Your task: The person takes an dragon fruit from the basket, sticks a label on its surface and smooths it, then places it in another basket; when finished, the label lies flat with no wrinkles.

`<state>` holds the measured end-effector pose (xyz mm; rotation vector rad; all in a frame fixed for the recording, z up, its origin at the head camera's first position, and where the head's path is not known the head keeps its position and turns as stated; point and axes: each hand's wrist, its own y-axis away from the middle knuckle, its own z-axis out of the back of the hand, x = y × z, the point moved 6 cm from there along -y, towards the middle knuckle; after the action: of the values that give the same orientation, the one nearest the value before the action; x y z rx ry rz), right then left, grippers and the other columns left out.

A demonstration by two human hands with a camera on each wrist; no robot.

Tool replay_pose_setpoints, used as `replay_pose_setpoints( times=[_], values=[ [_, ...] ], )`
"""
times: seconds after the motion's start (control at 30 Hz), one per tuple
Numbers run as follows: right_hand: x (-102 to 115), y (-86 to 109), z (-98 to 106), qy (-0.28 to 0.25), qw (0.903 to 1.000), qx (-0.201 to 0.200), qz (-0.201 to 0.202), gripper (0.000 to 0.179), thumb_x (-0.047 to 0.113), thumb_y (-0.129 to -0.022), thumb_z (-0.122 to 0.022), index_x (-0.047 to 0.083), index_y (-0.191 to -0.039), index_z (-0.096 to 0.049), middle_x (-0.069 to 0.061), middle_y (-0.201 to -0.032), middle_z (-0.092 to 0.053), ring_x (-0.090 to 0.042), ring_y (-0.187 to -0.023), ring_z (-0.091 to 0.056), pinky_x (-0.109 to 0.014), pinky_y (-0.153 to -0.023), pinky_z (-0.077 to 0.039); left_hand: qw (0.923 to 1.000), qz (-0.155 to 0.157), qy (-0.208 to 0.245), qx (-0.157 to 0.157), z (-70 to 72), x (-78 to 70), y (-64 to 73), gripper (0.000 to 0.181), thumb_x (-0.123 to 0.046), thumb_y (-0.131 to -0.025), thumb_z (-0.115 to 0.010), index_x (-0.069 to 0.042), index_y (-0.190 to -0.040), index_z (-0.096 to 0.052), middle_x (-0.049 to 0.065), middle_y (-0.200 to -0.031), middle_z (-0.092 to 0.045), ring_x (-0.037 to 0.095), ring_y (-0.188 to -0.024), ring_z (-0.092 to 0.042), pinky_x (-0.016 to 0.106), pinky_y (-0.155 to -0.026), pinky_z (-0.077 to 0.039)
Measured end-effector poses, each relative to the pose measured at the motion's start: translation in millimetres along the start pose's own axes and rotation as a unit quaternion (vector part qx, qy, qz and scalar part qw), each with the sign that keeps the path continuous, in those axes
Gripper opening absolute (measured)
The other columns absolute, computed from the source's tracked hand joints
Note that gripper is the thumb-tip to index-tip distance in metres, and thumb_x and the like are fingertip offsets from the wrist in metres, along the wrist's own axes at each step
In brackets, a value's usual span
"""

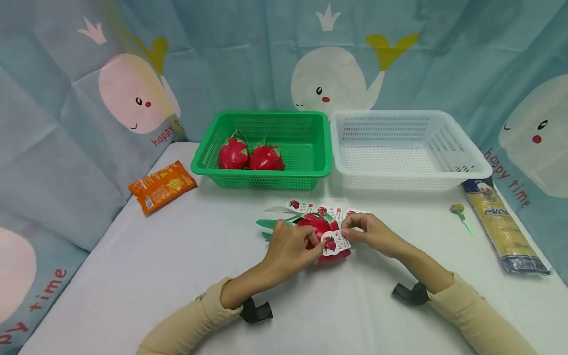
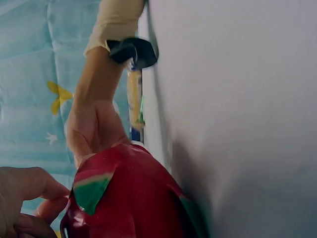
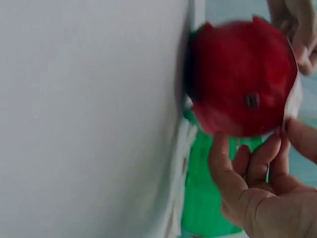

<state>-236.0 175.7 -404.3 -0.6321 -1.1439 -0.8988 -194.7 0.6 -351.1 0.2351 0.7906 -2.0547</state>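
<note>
A red dragon fruit (image 1: 312, 223) with green leaf tips lies on the white table, partly covered by both hands. Over its near side a white label (image 1: 334, 243) with a dragon fruit picture is stretched. My left hand (image 1: 290, 250) pinches the label's left edge between thumb and forefinger. At its right edge, my right hand (image 1: 370, 235) pinches the label with thumb and fingers. In the right wrist view the label (image 3: 293, 101) spans between the hands, along the fruit's upper side. Just behind the fruit lies a sheet of similar labels (image 1: 296, 205).
Two more dragon fruits (image 1: 266, 158) sit in a green basket (image 1: 262, 178) at the back. A white basket (image 1: 412, 181) stands beside it. An orange snack packet (image 1: 163, 186) lies left; a lollipop (image 1: 461, 217) and a long yellow packet (image 1: 501, 224) lie right.
</note>
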Motion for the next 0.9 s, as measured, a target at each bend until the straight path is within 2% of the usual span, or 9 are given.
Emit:
replay_pose_setpoints(
  times=[0.1,0.17,0.3,0.4,0.47,0.57,0.67,0.77,0.9],
  values=[
    [-4,-0.8,-1,-0.023,0.9995,-0.013,-0.019,0.019,0.012,-0.09,-0.057,-0.003,-0.098,-0.049,-0.002,-0.084,-0.05,-0.007,-0.073,-0.051,-0.027,-0.065,-0.052,0.9985,-0.035,-0.031,-0.028,0.9,-4.2,-0.5,0.018,-0.017,-0.07,-0.068,-0.02,-0.059,-0.054,-0.013,-0.056,-0.05,0.0,-0.056,-0.043,0.024,-0.063,-0.029],
    [-5,-0.7,0,-0.031,0.9989,-0.028,-0.021,0.022,0.012,-0.09,-0.056,-0.003,-0.102,-0.045,-0.004,-0.086,-0.05,-0.008,-0.075,-0.052,-0.027,-0.067,-0.053,0.9966,-0.055,-0.034,-0.05,0.3,-7.5,0.2,0.013,-0.019,-0.071,-0.07,-0.019,-0.067,-0.058,-0.009,-0.074,-0.057,0.006,-0.075,-0.051,0.028,-0.072,-0.034],
    [3,2.0,-2,-0.02,0.9985,-0.04,0.032,0.018,0.009,-0.088,-0.06,0.0,-0.098,-0.048,-0.008,-0.098,-0.051,-0.017,-0.096,-0.056,-0.029,-0.079,-0.053,0.9943,-0.087,-0.006,-0.061,-7.9,-9.5,1.8,0.019,-0.026,-0.073,-0.075,-0.019,-0.088,-0.065,0.0,-0.107,-0.058,0.02,-0.111,-0.05,0.043,-0.09,-0.038],
    [10,3.3,-9,0.02,0.9972,-0.02,0.069,0.021,0.012,-0.082,-0.068,0.007,-0.092,-0.05,-0.008,-0.105,-0.048,-0.027,-0.11,-0.051,-0.031,-0.083,-0.051,0.9923,-0.107,0.016,-0.06,-12.7,-6.9,4.2,0.024,-0.025,-0.073,-0.077,-0.018,-0.095,-0.07,0.004,-0.112,-0.06,0.026,-0.116,-0.051,0.05,-0.092,-0.039],
    [8,2.2,-13,0.041,0.9973,0.001,0.06,0.03,0.016,-0.079,-0.073,0.008,-0.091,-0.046,-0.007,-0.107,-0.044,-0.032,-0.115,-0.048,-0.036,-0.084,-0.05,0.9916,-0.112,0.027,-0.059,-13.4,-4.6,5.6,0.027,-0.023,-0.074,-0.077,-0.017,-0.099,-0.071,0.004,-0.114,-0.062,0.028,-0.117,-0.051,0.053,-0.091,-0.04],
    [1,0.7,-11,0.058,0.9977,0.031,0.017,0.037,0.02,-0.077,-0.075,0.009,-0.092,-0.043,-0.005,-0.105,-0.043,-0.032,-0.116,-0.048,-0.036,-0.085,-0.048,0.992,-0.106,0.053,-0.043,-13.7,0.1,6.7,0.03,-0.021,-0.077,-0.074,-0.016,-0.106,-0.07,0.004,-0.118,-0.062,0.028,-0.121,-0.049,0.058,-0.093,-0.038],
    [-4,1.8,-5,0.041,0.9975,0.058,-0.003,0.036,0.012,-0.078,-0.072,0.004,-0.095,-0.042,-0.008,-0.109,-0.043,-0.034,-0.116,-0.047,-0.036,-0.087,-0.049,0.9922,-0.091,0.083,-0.017,-15.1,7.8,6.0,0.031,-0.021,-0.083,-0.068,-0.015,-0.114,-0.067,0.005,-0.124,-0.059,0.03,-0.128,-0.042,0.061,-0.097,-0.034],
    [-1,-0.2,1,0.023,0.9989,0.041,0.008,0.029,0.01,-0.082,-0.067,0.0,-0.098,-0.045,-0.011,-0.117,-0.045,-0.036,-0.117,-0.047,-0.036,-0.092,-0.048,0.9906,-0.063,0.121,-0.007,-15.9,19.7,2.6,0.033,-0.019,-0.086,-0.063,-0.014,-0.119,-0.063,0.008,-0.128,-0.056,0.032,-0.132,-0.037,0.064,-0.101,-0.029],
    [7,-11.8,-4,0.008,0.9998,0.009,0.018,0.02,0.02,-0.09,-0.059,0.005,-0.098,-0.048,-0.008,-0.113,-0.049,-0.024,-0.109,-0.055,-0.029,-0.084,-0.047,0.9868,-0.033,0.158,-0.015,-16.0,31.6,-3.6,0.035,-0.017,-0.086,-0.062,-0.013,-0.12,-0.062,0.009,-0.128,-0.056,0.031,-0.131,-0.038,0.062,-0.103,-0.028]
  ],
)
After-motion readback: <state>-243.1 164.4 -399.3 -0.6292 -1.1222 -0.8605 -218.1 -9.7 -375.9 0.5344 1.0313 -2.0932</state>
